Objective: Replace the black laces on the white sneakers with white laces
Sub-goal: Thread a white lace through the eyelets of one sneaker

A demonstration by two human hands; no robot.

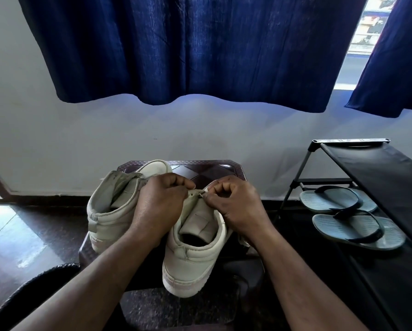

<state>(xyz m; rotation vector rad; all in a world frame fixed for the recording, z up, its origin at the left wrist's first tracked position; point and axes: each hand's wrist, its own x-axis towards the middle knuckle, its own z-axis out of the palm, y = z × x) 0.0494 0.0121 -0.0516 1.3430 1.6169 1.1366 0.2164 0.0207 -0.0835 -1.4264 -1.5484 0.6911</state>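
Dark blue curtains [188, 48] over a white wall, small dark tabletop [200, 168] below. On it, the near sneaker [190, 259] sits at 6 o'clock and the second sneaker [109, 211] at 10. The left hand [157, 204] has its fingers curled round the near sneaker's eyelet flap. The right hand [236, 204] has its fingers pinched on a tiny lace tip [202, 193] at the eyelet, colour too small to tell. Flip-flops [343, 211] sit on a black rack [379, 168] at 3 o'clock.

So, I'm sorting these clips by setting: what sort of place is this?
Probably a room in a home: a blue curtain hangs over a window, a black shoe rack holds flip-flops, and sneakers sit on a small dark table.
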